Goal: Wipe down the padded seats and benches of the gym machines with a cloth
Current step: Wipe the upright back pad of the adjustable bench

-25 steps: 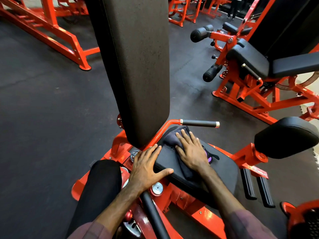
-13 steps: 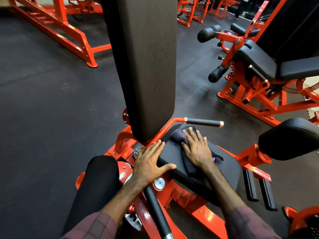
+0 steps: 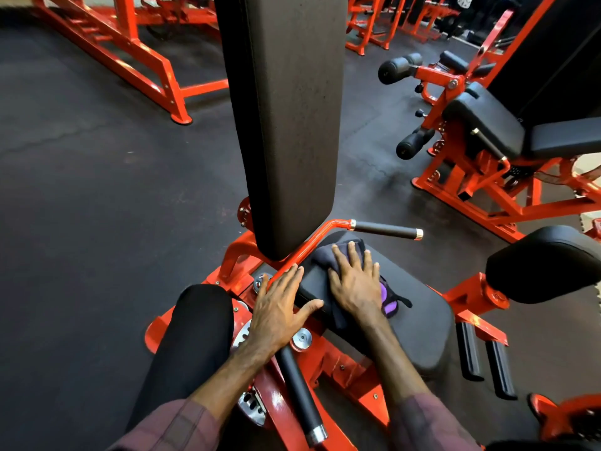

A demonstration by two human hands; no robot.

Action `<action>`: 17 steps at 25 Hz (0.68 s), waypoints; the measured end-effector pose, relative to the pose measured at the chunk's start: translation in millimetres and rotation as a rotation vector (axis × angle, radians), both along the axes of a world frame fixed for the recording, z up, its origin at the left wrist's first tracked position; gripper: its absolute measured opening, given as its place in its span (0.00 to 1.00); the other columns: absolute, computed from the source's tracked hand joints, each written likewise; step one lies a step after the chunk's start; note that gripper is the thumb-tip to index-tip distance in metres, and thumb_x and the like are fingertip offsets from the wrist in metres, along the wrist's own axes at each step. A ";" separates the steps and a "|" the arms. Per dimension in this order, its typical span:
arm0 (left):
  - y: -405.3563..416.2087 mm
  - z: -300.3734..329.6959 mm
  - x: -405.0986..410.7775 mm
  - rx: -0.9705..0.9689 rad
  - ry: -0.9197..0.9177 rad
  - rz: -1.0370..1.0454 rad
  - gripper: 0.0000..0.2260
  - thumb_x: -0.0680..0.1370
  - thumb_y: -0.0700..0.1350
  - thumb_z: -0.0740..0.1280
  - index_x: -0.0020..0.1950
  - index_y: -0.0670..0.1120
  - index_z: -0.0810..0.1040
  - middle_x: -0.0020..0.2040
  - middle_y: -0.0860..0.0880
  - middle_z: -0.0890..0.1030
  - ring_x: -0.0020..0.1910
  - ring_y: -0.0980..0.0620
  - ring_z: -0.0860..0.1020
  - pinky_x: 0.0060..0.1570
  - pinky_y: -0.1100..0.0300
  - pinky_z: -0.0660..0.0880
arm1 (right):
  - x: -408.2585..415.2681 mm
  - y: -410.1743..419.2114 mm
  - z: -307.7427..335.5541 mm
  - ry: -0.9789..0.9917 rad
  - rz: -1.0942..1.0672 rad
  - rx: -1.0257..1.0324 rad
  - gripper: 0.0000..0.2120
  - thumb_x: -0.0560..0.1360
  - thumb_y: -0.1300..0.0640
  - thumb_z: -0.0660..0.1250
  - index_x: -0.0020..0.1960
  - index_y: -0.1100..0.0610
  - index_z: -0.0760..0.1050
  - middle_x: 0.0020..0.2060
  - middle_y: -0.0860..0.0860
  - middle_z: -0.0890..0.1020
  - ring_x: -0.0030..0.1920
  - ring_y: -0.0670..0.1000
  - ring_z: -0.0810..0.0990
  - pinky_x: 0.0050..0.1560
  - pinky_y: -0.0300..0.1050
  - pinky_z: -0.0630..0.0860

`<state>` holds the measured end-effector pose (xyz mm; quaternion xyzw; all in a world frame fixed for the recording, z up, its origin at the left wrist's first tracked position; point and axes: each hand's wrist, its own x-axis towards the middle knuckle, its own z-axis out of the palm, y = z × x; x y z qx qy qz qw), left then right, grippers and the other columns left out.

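Cloth (image 3: pixel 338 255) lies bunched on the black seat (image 3: pixel 419 320), pinned under the flat, spread right hand (image 3: pixel 356 286). Left hand (image 3: pixel 276 312) rests open-palmed on the seat's near edge, grasping nothing.

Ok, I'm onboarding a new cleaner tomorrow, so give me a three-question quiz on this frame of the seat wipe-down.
1. True or false: the right hand presses the cloth flat on the seat.
2. Where does the left hand rest? A) on the backrest B) at the seat's left edge C) on the floor
3. Fill in: the machine frame is painted ____.

Key: 1 true; 2 B; 3 orange-red.
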<state>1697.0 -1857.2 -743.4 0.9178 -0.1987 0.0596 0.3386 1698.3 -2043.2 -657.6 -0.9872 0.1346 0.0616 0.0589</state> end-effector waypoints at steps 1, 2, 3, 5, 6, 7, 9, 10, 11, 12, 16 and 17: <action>-0.3 -1.6 -0.2 -0.014 0.002 0.007 0.42 0.79 0.77 0.52 0.82 0.49 0.67 0.82 0.52 0.67 0.82 0.56 0.63 0.81 0.41 0.56 | -9.2 4.1 -2.8 -0.010 0.082 0.003 0.29 0.85 0.43 0.55 0.85 0.40 0.52 0.86 0.48 0.49 0.85 0.60 0.46 0.83 0.62 0.46; 0.8 -2.6 0.3 -0.018 0.008 0.007 0.42 0.79 0.77 0.53 0.82 0.49 0.67 0.82 0.52 0.67 0.82 0.57 0.63 0.81 0.41 0.56 | -22.4 2.4 -3.9 -0.011 0.161 0.020 0.29 0.85 0.43 0.55 0.85 0.40 0.52 0.86 0.46 0.48 0.85 0.58 0.44 0.83 0.60 0.46; 2.3 -4.2 1.1 -0.025 0.019 0.001 0.42 0.79 0.77 0.54 0.83 0.49 0.67 0.83 0.53 0.66 0.82 0.57 0.62 0.81 0.42 0.56 | -37.0 -5.0 -2.6 -0.005 0.212 0.034 0.29 0.86 0.43 0.55 0.85 0.39 0.53 0.85 0.44 0.47 0.85 0.55 0.43 0.84 0.59 0.45; 5.1 -7.6 2.4 -0.056 0.035 -0.016 0.42 0.78 0.76 0.56 0.83 0.50 0.66 0.83 0.54 0.65 0.82 0.59 0.61 0.81 0.44 0.55 | -48.0 -21.2 0.6 0.004 0.191 0.033 0.28 0.86 0.44 0.55 0.84 0.39 0.53 0.85 0.42 0.47 0.85 0.53 0.43 0.84 0.59 0.45; 5.3 -8.4 3.2 -0.072 0.031 -0.012 0.42 0.78 0.76 0.57 0.83 0.50 0.66 0.83 0.54 0.66 0.82 0.59 0.61 0.81 0.44 0.56 | -40.8 -22.2 0.3 0.002 0.132 0.025 0.28 0.86 0.44 0.55 0.84 0.39 0.53 0.85 0.43 0.48 0.85 0.54 0.45 0.83 0.60 0.46; 4.8 -8.6 4.2 -0.084 0.023 -0.004 0.42 0.78 0.76 0.57 0.82 0.49 0.68 0.82 0.54 0.67 0.81 0.58 0.62 0.80 0.44 0.57 | -28.7 -16.4 -0.9 0.001 0.072 0.020 0.28 0.86 0.44 0.54 0.84 0.40 0.53 0.86 0.45 0.49 0.85 0.56 0.46 0.83 0.62 0.47; 3.3 -8.7 4.7 -0.099 0.019 -0.003 0.40 0.78 0.74 0.60 0.81 0.48 0.69 0.81 0.52 0.68 0.81 0.57 0.64 0.79 0.42 0.60 | -12.3 6.7 -3.3 0.012 0.042 0.006 0.30 0.84 0.42 0.52 0.85 0.40 0.51 0.86 0.47 0.50 0.85 0.59 0.46 0.83 0.63 0.47; 3.8 -10.7 4.4 -0.096 0.020 -0.007 0.40 0.78 0.72 0.62 0.81 0.47 0.69 0.81 0.51 0.68 0.81 0.56 0.63 0.79 0.42 0.60 | -14.2 16.1 -6.7 0.008 0.106 0.007 0.30 0.84 0.40 0.51 0.85 0.40 0.51 0.86 0.47 0.48 0.85 0.59 0.45 0.83 0.61 0.46; 6.0 -12.7 3.6 -0.082 0.028 -0.018 0.39 0.78 0.70 0.62 0.82 0.47 0.67 0.82 0.51 0.67 0.82 0.56 0.62 0.80 0.42 0.59 | -23.1 19.9 -8.4 0.004 0.192 0.019 0.31 0.83 0.39 0.50 0.85 0.40 0.51 0.85 0.45 0.47 0.85 0.57 0.42 0.84 0.60 0.44; 9.2 -13.8 2.5 -0.062 0.036 -0.036 0.40 0.78 0.70 0.62 0.83 0.47 0.65 0.83 0.51 0.65 0.83 0.56 0.60 0.81 0.43 0.57 | -36.8 16.6 -7.5 0.006 0.267 0.025 0.31 0.83 0.38 0.49 0.85 0.39 0.50 0.85 0.43 0.45 0.85 0.54 0.40 0.84 0.58 0.43; 23.3 -16.1 -7.1 0.011 0.082 -0.114 0.42 0.81 0.72 0.58 0.87 0.49 0.52 0.86 0.55 0.49 0.85 0.59 0.46 0.84 0.49 0.41 | -61.9 -21.8 -1.1 0.032 0.238 -0.013 0.32 0.81 0.38 0.45 0.84 0.38 0.50 0.84 0.40 0.44 0.85 0.51 0.41 0.84 0.60 0.46; 24.6 -15.8 -9.2 0.004 0.077 -0.109 0.40 0.82 0.70 0.57 0.87 0.49 0.51 0.85 0.56 0.48 0.85 0.59 0.45 0.83 0.50 0.40 | -49.5 -18.8 -2.5 0.020 0.156 -0.012 0.32 0.80 0.37 0.44 0.85 0.39 0.51 0.85 0.42 0.46 0.85 0.54 0.44 0.83 0.61 0.47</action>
